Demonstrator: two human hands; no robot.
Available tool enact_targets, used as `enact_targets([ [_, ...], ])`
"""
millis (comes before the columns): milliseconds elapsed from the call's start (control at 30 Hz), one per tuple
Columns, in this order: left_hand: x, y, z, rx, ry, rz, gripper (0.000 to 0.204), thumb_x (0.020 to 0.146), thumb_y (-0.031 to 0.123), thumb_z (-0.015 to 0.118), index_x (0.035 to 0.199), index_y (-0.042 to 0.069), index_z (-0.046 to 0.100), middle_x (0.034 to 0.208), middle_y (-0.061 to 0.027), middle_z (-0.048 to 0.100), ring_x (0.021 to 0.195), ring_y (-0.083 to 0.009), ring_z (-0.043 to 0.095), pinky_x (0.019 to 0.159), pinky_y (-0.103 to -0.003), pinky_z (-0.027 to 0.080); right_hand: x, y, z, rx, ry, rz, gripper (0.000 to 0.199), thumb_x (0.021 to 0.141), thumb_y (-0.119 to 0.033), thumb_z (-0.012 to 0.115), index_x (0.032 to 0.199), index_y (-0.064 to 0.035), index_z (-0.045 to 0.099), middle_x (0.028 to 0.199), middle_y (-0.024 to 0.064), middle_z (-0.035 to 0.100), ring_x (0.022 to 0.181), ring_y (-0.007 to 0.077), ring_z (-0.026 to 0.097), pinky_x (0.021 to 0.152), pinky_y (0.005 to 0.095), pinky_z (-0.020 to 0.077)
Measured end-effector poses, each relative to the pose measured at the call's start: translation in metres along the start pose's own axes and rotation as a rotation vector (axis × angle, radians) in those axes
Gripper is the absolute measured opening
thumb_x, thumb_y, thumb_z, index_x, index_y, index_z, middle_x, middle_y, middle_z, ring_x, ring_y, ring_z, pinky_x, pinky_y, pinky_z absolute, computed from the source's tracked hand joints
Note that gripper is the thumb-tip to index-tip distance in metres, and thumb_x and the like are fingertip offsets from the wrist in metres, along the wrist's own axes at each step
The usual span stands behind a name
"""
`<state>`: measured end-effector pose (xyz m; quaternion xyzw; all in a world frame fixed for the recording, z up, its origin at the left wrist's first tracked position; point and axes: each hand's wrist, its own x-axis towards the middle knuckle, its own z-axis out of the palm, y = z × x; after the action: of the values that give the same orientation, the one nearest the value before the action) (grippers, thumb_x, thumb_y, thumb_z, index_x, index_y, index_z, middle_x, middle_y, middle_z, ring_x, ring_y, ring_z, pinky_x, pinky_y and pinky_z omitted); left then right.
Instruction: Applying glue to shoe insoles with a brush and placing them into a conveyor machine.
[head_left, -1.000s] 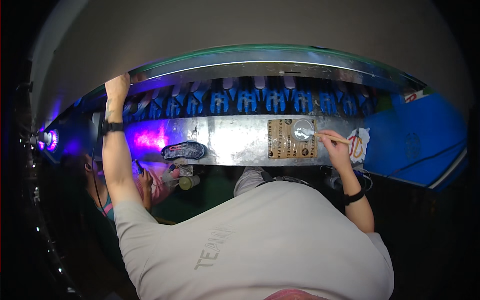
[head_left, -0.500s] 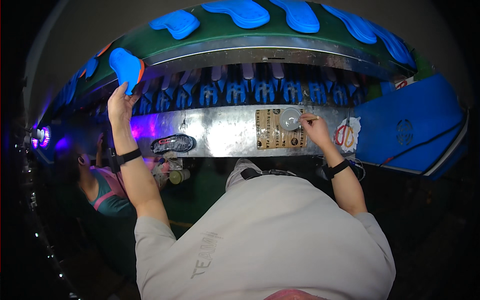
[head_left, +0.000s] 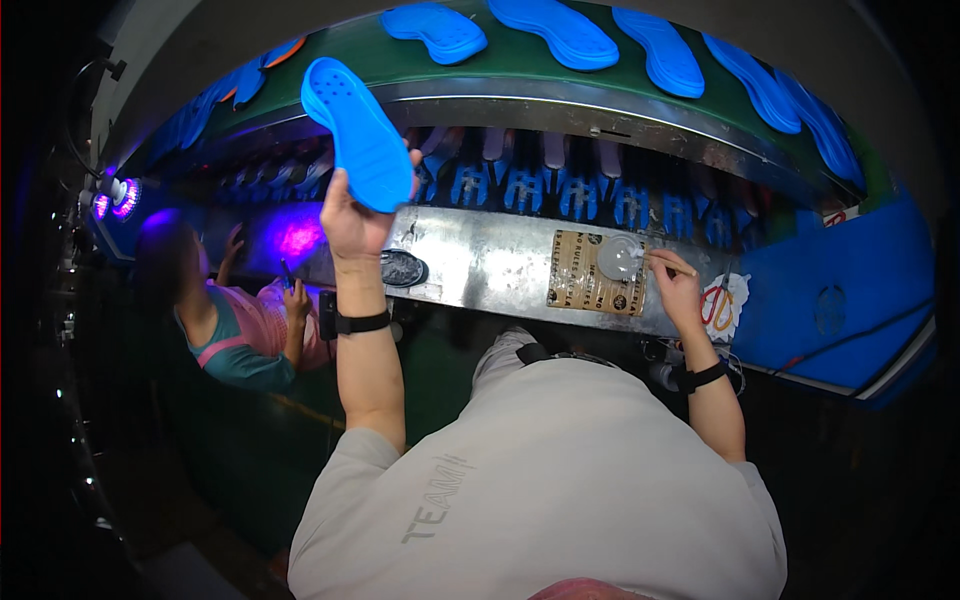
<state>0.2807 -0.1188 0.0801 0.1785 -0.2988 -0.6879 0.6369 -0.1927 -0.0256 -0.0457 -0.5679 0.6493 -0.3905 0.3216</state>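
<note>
My left hand point(head_left: 362, 222) grips the heel or toe end of a blue shoe sole point(head_left: 358, 135), holding it up over the metal ledge with its flat side showing. The sole has small holes near its far end. On the right, my right hand point(head_left: 678, 282) pinches a thin stick-like tool, its tip at a small round dish point(head_left: 620, 258); the tool is mostly hidden by the fingers. The dish, whitish inside, rests on a brown printed cardboard sheet point(head_left: 570, 292). A dark shoe point(head_left: 403, 268) lies on the ledge beyond my left wrist.
Several blue soles point(head_left: 555, 32) lie on a green conveyor belt point(head_left: 480, 75) at the back. Below it is a rack of blue holders point(head_left: 525, 190). Scissors point(head_left: 718, 305) lie on white paper beside a blue machine housing point(head_left: 840, 310). Another person point(head_left: 240, 330) works at the left.
My left hand has brought the sole off the belt's edge, rightward and nearer, turning it. The view has shifted left. My right hand stays by the dish.
</note>
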Motion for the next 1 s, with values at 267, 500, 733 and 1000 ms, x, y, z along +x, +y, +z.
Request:
enact_targets([
  [267, -0.083, -0.073, 0.067, 0.272, -0.014, -0.193, 0.093, 0.083, 0.041, 0.076, 0.151, 0.0, 0.027, 0.135, -0.0207, 0.055, 0.123, -0.0425, 0.058, 0.102, -0.052, 0.052, -0.014, -0.104, -0.004, 0.42, -0.122, -0.118, 0.021, 0.095, -0.011, 0.065, 0.11, 0.0007, 0.072, 0.102, 0.0085, 0.073, 0.091, 0.0155, 0.068, 0.083, 0.0288, 0.0526],
  [500, -0.115, -0.103, 0.086, 0.213, -0.027, -0.343, 0.099, 0.082, 0.038, 0.078, 0.154, -0.002, 0.022, 0.133, -0.0217, 0.056, 0.118, -0.039, 0.063, 0.1, -0.05, 0.053, -0.007, -0.16, -0.003, 0.442, -0.287, -0.309, 0.021, 0.094, -0.011, 0.064, 0.11, 0.0003, 0.072, 0.101, 0.0101, 0.073, 0.089, 0.0163, 0.068, 0.081, 0.029, 0.0527],
  [733, -0.121, -0.106, 0.106, 0.221, -0.084, -0.358, 0.099, 0.083, 0.04, 0.075, 0.154, -0.003, 0.021, 0.134, -0.021, 0.055, 0.116, -0.0341, 0.064, 0.098, -0.045, 0.055, 0.0, -0.163, 0.001, 0.305, -0.27, -0.435, 0.022, 0.093, -0.008, 0.063, 0.112, -0.0001, 0.072, 0.101, 0.0102, 0.072, 0.091, 0.0157, 0.066, 0.082, 0.0284, 0.0508],
  [1000, -0.112, -0.105, 0.109, 0.228, -0.088, -0.321, 0.1, 0.083, 0.049, 0.073, 0.152, -0.004, 0.025, 0.137, -0.0209, 0.054, 0.119, -0.0345, 0.063, 0.099, -0.046, 0.054, -0.017, -0.163, -0.007, 0.232, -0.282, -0.573, 0.017, 0.086, -0.005, 0.069, 0.101, 0.0003, 0.074, 0.09, 0.0107, 0.074, 0.077, 0.0204, 0.062, 0.072, 0.0338, 0.0486],
])
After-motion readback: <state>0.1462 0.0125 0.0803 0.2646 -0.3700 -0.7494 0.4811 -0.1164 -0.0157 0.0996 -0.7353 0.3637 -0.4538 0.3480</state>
